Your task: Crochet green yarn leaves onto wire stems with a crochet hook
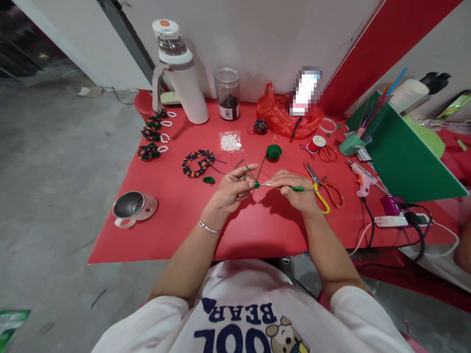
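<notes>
My left hand pinches a small piece of green crochet, with green yarn looped around its raised finger. The yarn runs back to a green ball on the red table. My right hand is closed around a crochet hook with a green grip, and the hook's metal tip meets the green piece. A small green leaf-shaped piece lies to the left of my left hand. Behind it rests a braided multicoloured yarn piece.
A mug stands at the left, a large bottle and a jar at the back. Scissors, a glue gun and a power strip lie at the right. Beads sit behind my hands.
</notes>
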Demonstrator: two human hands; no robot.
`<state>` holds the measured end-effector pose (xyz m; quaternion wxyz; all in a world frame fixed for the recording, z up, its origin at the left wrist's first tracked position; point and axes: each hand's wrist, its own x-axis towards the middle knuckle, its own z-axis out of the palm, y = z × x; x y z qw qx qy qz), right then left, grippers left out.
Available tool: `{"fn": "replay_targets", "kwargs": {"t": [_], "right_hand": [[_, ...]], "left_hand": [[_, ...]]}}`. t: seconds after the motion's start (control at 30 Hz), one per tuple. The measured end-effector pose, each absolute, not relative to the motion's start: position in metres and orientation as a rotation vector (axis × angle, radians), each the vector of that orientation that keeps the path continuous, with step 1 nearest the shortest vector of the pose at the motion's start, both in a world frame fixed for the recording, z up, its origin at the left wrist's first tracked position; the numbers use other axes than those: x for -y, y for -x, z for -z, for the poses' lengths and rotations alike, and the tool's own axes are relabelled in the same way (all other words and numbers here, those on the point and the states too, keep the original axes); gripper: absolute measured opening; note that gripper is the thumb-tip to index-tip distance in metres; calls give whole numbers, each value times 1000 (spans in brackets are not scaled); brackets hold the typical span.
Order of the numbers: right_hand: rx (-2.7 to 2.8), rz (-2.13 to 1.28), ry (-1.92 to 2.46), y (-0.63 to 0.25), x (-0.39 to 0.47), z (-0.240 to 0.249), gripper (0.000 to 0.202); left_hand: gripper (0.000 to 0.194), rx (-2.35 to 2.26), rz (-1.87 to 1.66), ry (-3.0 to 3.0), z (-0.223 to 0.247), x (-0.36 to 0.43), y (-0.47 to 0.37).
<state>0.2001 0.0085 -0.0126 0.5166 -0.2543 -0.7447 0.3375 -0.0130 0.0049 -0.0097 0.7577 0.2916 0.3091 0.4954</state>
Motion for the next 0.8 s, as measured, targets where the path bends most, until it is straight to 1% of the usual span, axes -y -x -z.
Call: {"fn": "replay_targets", "kwargs": {"t": [0.1,0.17,0.23,0.3,0.37,0.43,0.6,0.8], "right_hand": [[1713,-839,637,-190,-6,23,33],[1760,-683,723,-184,-3,29,29],[1819,-451,783,-180,0,32,26],[1861,-271,797,-178,3,35,27],[1889,-197,809,-178,5,39,29],[1901,-174,815,-179,5,43,30],[1955,-145,715,-189,-3,44,27],[2057,-298,660,-205,-11,23,31]], "left_hand": [[56,-768,-1164,-696,11,-2,3],[56,-887,-1307,-765,11,0,-3],[57,-978,-1401,-814,12,2,-9],[59,-1006,-1434,-810,14,2,-13],[60,-967,-1413,-749,16,3,-15],[58,-872,-1330,-651,17,3,-15],[47,-621,-1056,-444,18,0,-5],[46,-629,-1068,-466,15,-5,8]]}}
